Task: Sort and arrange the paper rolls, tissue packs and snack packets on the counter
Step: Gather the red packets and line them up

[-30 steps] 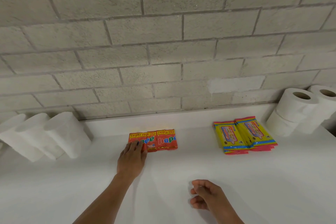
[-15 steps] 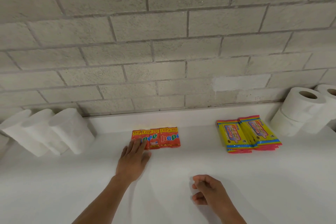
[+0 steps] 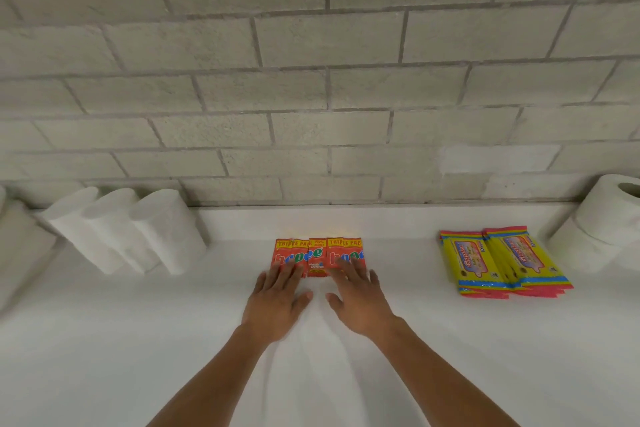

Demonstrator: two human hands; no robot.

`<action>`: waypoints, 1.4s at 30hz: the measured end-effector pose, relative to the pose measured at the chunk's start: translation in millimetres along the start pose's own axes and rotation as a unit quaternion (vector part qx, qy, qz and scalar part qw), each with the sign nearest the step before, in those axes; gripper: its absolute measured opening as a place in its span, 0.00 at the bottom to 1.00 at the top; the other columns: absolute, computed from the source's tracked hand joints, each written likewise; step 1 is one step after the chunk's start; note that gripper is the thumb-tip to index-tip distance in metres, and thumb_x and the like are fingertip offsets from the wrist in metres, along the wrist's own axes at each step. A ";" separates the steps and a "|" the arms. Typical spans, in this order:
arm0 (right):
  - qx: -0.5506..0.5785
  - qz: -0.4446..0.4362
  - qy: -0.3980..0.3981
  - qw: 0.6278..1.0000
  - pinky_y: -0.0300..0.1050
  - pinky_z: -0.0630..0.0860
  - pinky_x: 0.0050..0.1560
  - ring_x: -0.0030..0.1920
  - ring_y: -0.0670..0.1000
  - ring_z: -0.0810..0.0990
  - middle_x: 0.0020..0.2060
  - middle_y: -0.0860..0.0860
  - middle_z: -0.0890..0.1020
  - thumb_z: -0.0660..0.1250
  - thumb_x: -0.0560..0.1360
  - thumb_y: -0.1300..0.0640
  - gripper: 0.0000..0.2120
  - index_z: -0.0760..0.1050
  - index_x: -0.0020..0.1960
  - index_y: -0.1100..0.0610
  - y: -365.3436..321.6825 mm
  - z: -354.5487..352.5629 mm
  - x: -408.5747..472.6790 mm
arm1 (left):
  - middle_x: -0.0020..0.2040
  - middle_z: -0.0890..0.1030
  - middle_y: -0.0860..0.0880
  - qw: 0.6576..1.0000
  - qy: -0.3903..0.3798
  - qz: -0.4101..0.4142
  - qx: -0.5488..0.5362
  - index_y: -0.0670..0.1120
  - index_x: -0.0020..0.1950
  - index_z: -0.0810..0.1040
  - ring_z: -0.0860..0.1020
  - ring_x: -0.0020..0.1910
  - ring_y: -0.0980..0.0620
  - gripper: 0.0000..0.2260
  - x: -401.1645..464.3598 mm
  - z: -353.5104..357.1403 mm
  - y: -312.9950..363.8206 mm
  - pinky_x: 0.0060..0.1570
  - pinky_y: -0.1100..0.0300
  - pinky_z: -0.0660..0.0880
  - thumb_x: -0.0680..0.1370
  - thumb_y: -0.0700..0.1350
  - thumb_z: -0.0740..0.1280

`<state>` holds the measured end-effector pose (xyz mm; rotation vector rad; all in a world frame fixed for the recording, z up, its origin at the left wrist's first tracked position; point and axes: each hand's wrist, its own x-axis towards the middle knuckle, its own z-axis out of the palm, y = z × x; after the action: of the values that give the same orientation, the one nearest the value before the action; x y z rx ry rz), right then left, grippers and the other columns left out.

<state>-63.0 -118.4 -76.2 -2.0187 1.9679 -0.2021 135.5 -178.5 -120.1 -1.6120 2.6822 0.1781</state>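
Observation:
A row of red packets (image 3: 318, 253) lies flat at the back middle of the white counter (image 3: 104, 340). My left hand (image 3: 278, 302) lies flat with straight fingers on the row's left end. My right hand (image 3: 358, 298) lies flat with its fingertips on the row's right end. Two overlapping piles of yellow packets (image 3: 502, 262) lie to the right. Three tall white paper rolls (image 3: 128, 229) lean in a row at the left. Stacked toilet rolls (image 3: 602, 222) stand at the far right.
A grey block wall (image 3: 311, 80) rises behind the counter's low white backsplash (image 3: 381, 220). More white rolls (image 3: 20, 246) show at the left frame edge. Bare counter stretches toward me on both sides of my arms.
My right hand has risen from a loose curl near the front and now lies flat on the right end of the red packets. My left hand stays on the left end.

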 end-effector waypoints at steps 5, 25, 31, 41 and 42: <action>-0.051 0.004 -0.041 0.998 0.66 0.43 0.75 0.80 0.59 0.39 0.80 0.47 0.42 0.52 0.84 0.45 0.29 0.43 0.80 0.46 -3.1 9.4 10.2 | 0.81 0.55 0.51 1.000 0.001 -0.006 0.005 0.53 0.81 0.50 0.52 0.80 0.45 0.44 -1.3 -4.0 2.3 0.77 0.46 0.53 0.71 0.72 0.25; -0.049 0.011 -0.034 0.998 0.63 0.41 0.76 0.80 0.57 0.41 0.81 0.48 0.45 0.51 0.84 0.44 0.28 0.44 0.80 0.46 -3.3 16.8 21.5 | 0.82 0.50 0.49 0.999 0.028 -0.039 -0.020 0.50 0.81 0.50 0.50 0.80 0.47 0.42 3.0 -0.9 -4.2 0.76 0.49 0.48 0.74 0.72 0.32; -0.057 0.007 -0.057 0.997 0.62 0.43 0.78 0.80 0.57 0.42 0.81 0.49 0.45 0.50 0.84 0.44 0.29 0.42 0.81 0.47 0.0 18.3 21.3 | 0.81 0.53 0.48 0.999 0.021 -0.046 -0.006 0.47 0.81 0.52 0.51 0.80 0.48 0.45 1.5 -0.7 -9.8 0.76 0.51 0.48 0.72 0.72 0.31; -0.059 0.004 -0.052 0.997 0.62 0.43 0.78 0.80 0.57 0.43 0.81 0.48 0.47 0.50 0.84 0.44 0.27 0.46 0.80 0.45 0.6 19.6 23.0 | 0.82 0.52 0.49 0.999 0.020 -0.045 -0.003 0.48 0.81 0.50 0.50 0.80 0.48 0.44 3.0 0.1 -12.8 0.76 0.51 0.46 0.72 0.72 0.32; -0.059 0.004 -0.052 0.997 0.62 0.43 0.78 0.80 0.57 0.43 0.81 0.48 0.47 0.50 0.84 0.44 0.27 0.46 0.80 0.46 0.9 19.4 23.1 | 0.81 0.53 0.49 0.999 0.022 -0.043 -0.004 0.49 0.81 0.51 0.51 0.80 0.48 0.43 3.1 0.6 -12.9 0.76 0.51 0.46 0.73 0.72 0.33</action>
<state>-56.7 -139.0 -97.4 -2.0483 1.9659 0.0218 145.4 -187.2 -122.1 -1.7505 2.6389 0.1543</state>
